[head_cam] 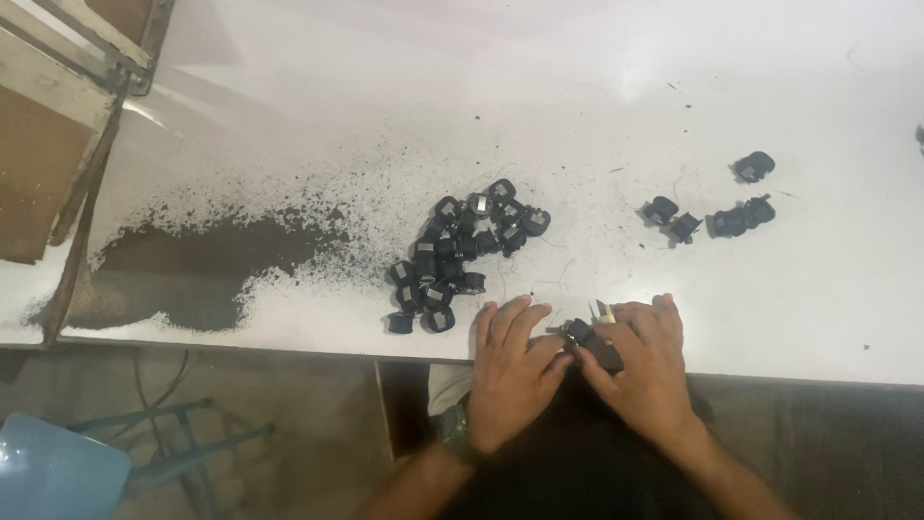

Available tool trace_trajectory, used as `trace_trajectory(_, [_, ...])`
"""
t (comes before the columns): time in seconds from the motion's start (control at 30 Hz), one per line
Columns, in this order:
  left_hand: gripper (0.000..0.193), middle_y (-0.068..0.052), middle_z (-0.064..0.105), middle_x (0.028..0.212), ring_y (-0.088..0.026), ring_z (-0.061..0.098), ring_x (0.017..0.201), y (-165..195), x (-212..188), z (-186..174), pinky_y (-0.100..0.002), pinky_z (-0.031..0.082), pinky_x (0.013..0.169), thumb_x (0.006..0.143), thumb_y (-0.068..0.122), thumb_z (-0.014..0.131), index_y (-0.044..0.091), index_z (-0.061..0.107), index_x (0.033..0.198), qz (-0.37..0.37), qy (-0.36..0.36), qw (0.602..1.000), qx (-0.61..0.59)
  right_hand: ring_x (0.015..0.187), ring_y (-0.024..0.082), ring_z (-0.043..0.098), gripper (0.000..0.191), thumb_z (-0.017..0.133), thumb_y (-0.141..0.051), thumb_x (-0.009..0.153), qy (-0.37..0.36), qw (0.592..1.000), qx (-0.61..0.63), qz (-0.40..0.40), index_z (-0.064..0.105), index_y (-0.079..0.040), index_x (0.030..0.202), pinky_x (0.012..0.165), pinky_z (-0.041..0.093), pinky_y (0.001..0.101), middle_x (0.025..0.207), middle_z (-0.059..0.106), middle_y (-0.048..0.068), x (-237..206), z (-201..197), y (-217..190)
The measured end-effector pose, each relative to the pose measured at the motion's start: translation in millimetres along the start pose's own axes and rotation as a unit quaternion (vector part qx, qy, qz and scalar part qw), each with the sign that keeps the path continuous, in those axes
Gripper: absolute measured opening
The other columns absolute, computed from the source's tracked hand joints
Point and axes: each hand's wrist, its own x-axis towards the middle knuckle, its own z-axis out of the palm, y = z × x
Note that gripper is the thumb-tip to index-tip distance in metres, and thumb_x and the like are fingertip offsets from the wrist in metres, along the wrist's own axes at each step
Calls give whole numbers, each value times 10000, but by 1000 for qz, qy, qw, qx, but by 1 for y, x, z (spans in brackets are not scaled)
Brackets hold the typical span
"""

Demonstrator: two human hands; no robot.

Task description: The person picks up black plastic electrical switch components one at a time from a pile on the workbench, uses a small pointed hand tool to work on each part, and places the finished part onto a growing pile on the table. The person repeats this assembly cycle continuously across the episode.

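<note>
- While both hands are meeting at the desk's near edge, the left hand and right hand are pinching one small black plastic part between their fingertips.
- A large heap of like black parts is lying mid-desk, seemingly waiting.
- A few black parts are sitting apart towards the right edge, probably finished.
- Dark powder is spreading towards the left edge.

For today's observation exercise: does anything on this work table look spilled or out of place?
Yes. A dark powder patch is spread across the white table, left of the pile of black parts, thinning into scattered specks. It looks spilled because it has ragged edges.
</note>
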Motion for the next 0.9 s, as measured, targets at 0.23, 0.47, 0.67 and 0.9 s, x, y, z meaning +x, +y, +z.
trace_trajectory(0.23, [152, -95, 629, 1244, -315, 540, 1369, 65, 85, 89, -571, 342, 1210, 841, 159, 759, 105, 671, 953, -29, -16, 997, -62, 1100, 339, 558, 383, 857, -208, 684, -1, 1000, -19, 9, 665, -82, 991, 1179, 290, 645, 1046, 599, 111, 29, -73, 123])
trace_trajectory(0.47, [303, -145, 575, 1274, -343, 538, 1292, 107, 143, 133, -575, 357, 1159, 834, 235, 804, 71, 652, 1038, -19, 39, 997, -66, 1134, 268, 601, 285, 796, -143, 814, 72, 994, 50, -58, 688, -125, 1077, 1255, 283, 614, 1040, 608, 77, 35, -115, 198])
trace_trajectory(0.67, [183, -102, 610, 1280, -313, 568, 1297, 114, 167, 147, -555, 379, 1162, 875, 167, 774, 105, 689, 1026, -30, 23, 999, -22, 1124, 305, 651, 328, 766, -48, 807, 40, 984, 143, -103, 622, -57, 1102, 1224, 309, 613, 1052, 673, 90, 45, -111, 217])
trace_trajectory(0.9, [171, -84, 620, 1250, -300, 572, 1262, 84, 143, 98, -548, 380, 1153, 850, 141, 782, 113, 697, 996, -27, 48, 998, -31, 1082, 310, 673, 343, 788, -24, 737, 23, 991, 117, -68, 627, -106, 1029, 1202, 355, 602, 959, 686, 100, 50, -82, 159])
